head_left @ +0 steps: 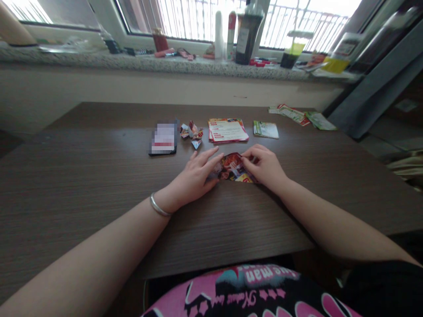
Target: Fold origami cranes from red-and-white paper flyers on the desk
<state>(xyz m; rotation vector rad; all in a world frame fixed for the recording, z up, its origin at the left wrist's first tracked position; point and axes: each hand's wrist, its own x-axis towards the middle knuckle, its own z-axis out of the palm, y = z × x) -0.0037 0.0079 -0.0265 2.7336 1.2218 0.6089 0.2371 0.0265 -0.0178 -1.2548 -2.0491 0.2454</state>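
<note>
A colourful printed sheet of paper (234,164) with pictures on it lies on the table in front of me, partly covered by both hands. My left hand (200,169), with a silver bangle at the wrist, rests on its left part with the fingers stretched out. At the upper right edge, the thumb and fingers of my right hand (262,165) pinch the sheet. Just beyond my left fingers are small folded paper pieces (191,133). A stack of printed cards (227,130) lies behind the sheet.
A smaller pile of green-and-white cards (266,130) sits right of the stack. At the left is a dark-edged flat item (163,138) with a blurred face. Several leaflets (294,114) lie at the far right. Bottles, including a dark one (246,35), line the windowsill (198,66).
</note>
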